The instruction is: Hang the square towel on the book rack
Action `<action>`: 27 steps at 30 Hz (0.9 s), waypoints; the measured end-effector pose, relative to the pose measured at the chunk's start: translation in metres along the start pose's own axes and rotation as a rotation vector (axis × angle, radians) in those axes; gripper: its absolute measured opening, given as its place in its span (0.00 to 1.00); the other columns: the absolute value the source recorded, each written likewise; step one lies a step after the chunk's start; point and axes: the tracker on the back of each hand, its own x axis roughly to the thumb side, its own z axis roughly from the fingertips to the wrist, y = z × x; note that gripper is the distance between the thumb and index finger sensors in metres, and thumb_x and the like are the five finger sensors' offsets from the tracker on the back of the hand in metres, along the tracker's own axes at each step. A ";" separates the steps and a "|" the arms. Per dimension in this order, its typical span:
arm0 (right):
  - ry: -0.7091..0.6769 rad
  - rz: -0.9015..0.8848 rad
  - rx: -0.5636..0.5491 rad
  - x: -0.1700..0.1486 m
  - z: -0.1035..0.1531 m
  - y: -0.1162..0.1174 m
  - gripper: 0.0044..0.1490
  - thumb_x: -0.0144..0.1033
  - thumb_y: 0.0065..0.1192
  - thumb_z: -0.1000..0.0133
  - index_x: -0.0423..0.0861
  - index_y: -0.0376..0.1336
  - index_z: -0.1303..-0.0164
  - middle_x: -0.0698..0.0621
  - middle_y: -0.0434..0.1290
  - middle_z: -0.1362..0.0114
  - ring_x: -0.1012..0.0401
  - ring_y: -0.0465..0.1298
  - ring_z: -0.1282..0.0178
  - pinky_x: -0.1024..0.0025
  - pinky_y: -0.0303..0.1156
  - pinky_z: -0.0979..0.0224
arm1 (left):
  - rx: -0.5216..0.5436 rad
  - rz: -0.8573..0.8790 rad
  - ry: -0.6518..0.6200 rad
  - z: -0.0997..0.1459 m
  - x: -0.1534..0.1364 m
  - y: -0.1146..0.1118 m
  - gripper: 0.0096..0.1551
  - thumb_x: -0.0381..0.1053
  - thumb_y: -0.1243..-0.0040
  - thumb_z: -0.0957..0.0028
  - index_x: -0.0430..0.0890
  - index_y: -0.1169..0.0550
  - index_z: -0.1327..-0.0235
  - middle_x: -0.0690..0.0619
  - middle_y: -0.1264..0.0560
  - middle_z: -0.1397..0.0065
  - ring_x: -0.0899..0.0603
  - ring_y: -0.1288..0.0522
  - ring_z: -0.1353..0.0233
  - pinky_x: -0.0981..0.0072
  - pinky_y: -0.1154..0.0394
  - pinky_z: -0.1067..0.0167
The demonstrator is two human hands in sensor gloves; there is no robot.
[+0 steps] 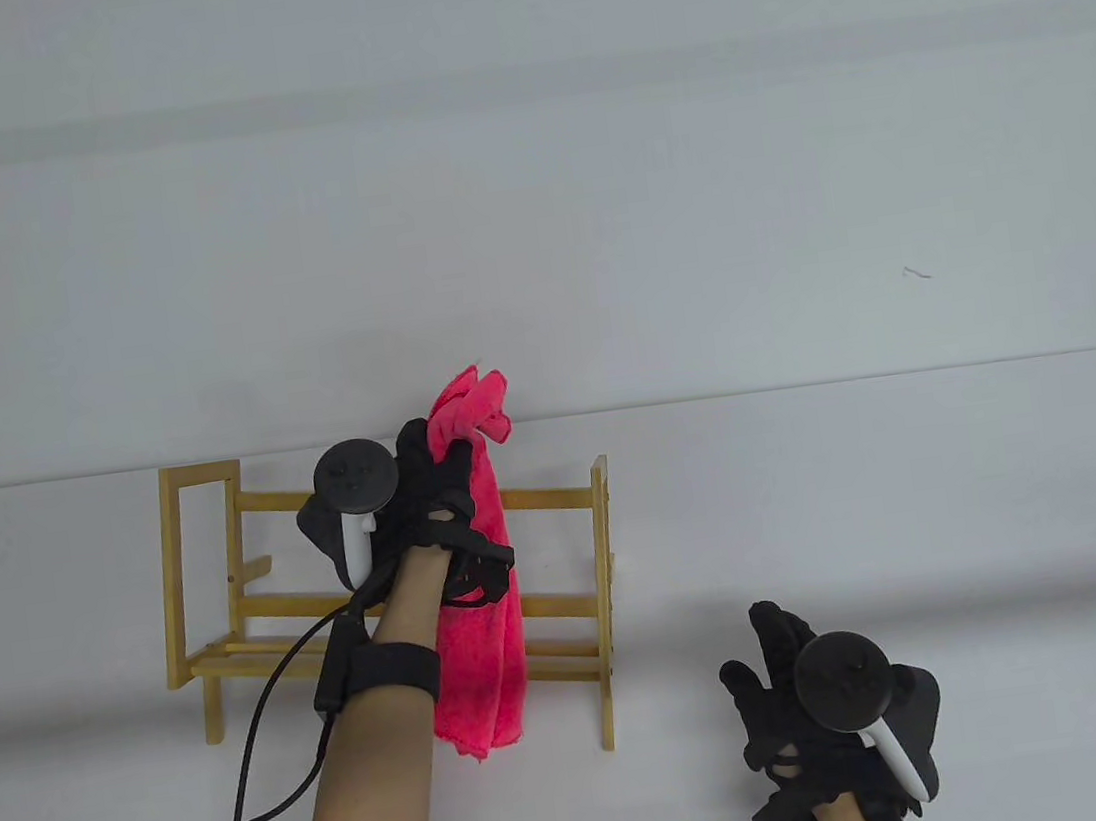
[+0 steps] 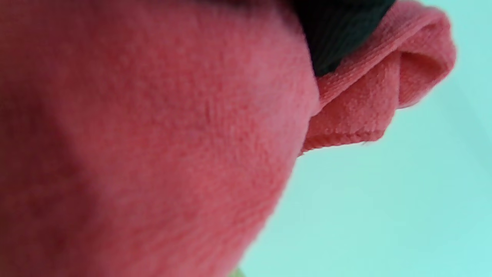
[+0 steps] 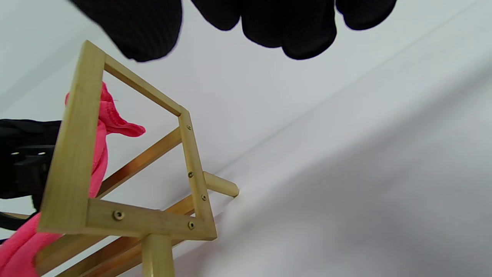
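Table view: we see left hand [image 1: 433, 491] gripping pink towel [image 1: 483, 641] bunched, hanging over wooden rack [image 1: 212, 576]; right hand [image 1: 814, 708] spread wide, empty, near right. Left wrist view: towel fills frame. Right wrist view: fingers [image 3: 292, 27] apart above rack.

Setting: a bare recording or lab space. Evidence: plain white table [image 1: 923, 502], blank pale wall [image 1: 512, 133] behind, no household furnishings.
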 end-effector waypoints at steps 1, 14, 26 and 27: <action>0.000 0.001 0.001 0.000 0.000 0.000 0.45 0.51 0.59 0.47 0.50 0.45 0.24 0.47 0.53 0.21 0.49 0.62 0.22 0.45 0.53 0.22 | 0.000 -0.018 0.002 -0.001 0.000 -0.002 0.39 0.54 0.35 0.44 0.38 0.38 0.27 0.41 0.25 0.40 0.37 0.23 0.41 0.41 0.30 0.40; 0.001 0.008 0.013 0.001 -0.001 0.000 0.45 0.51 0.59 0.47 0.50 0.45 0.24 0.47 0.52 0.21 0.49 0.62 0.22 0.45 0.53 0.22 | 0.018 -0.133 0.045 -0.005 0.005 -0.017 0.41 0.56 0.31 0.46 0.40 0.36 0.28 0.41 0.24 0.41 0.37 0.22 0.42 0.42 0.29 0.41; 0.007 0.010 0.022 0.001 -0.001 0.000 0.45 0.52 0.59 0.47 0.50 0.46 0.24 0.47 0.52 0.21 0.49 0.61 0.22 0.45 0.53 0.22 | -0.002 -0.098 0.030 0.001 0.009 -0.014 0.42 0.57 0.32 0.46 0.41 0.37 0.26 0.39 0.31 0.31 0.33 0.28 0.35 0.40 0.32 0.37; 0.007 0.010 0.023 0.001 -0.001 0.000 0.45 0.52 0.59 0.47 0.50 0.46 0.24 0.47 0.52 0.21 0.49 0.61 0.22 0.45 0.53 0.22 | -0.003 -0.095 0.026 0.003 0.011 -0.013 0.42 0.57 0.32 0.46 0.41 0.37 0.26 0.39 0.31 0.31 0.33 0.28 0.34 0.40 0.33 0.36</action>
